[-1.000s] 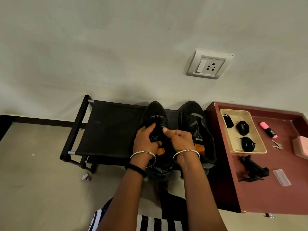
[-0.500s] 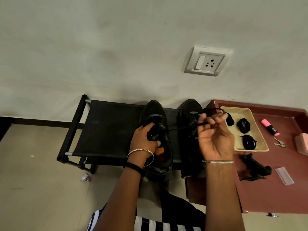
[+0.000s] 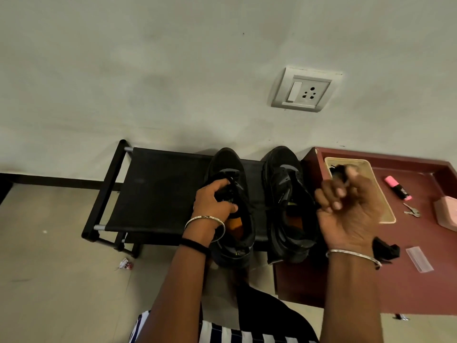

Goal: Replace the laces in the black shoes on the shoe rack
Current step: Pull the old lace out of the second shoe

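Note:
Two black shoes stand side by side on the black shoe rack (image 3: 153, 189). My left hand (image 3: 212, 204) grips the tongue and upper of the left shoe (image 3: 230, 169). The right shoe (image 3: 284, 184) stands untouched beside it. My right hand (image 3: 351, 206) is raised over the beige tray (image 3: 385, 209), fingers curled round a black lace (image 3: 340, 173) whose bundled end shows blurred above the fingertips. The hand hides most of the tray's contents.
The tray sits on a maroon low table (image 3: 408, 285) right of the rack. On it lie a pink highlighter (image 3: 398, 188), keys (image 3: 411, 211), a pink box (image 3: 447, 212), a black object (image 3: 387, 251) and a clear small bag (image 3: 419, 258). A wall socket (image 3: 306, 90) is above.
My right hand left the left shoe, pulled the black lace out to the right and now holds it over the tray. My left hand stayed on the left shoe.

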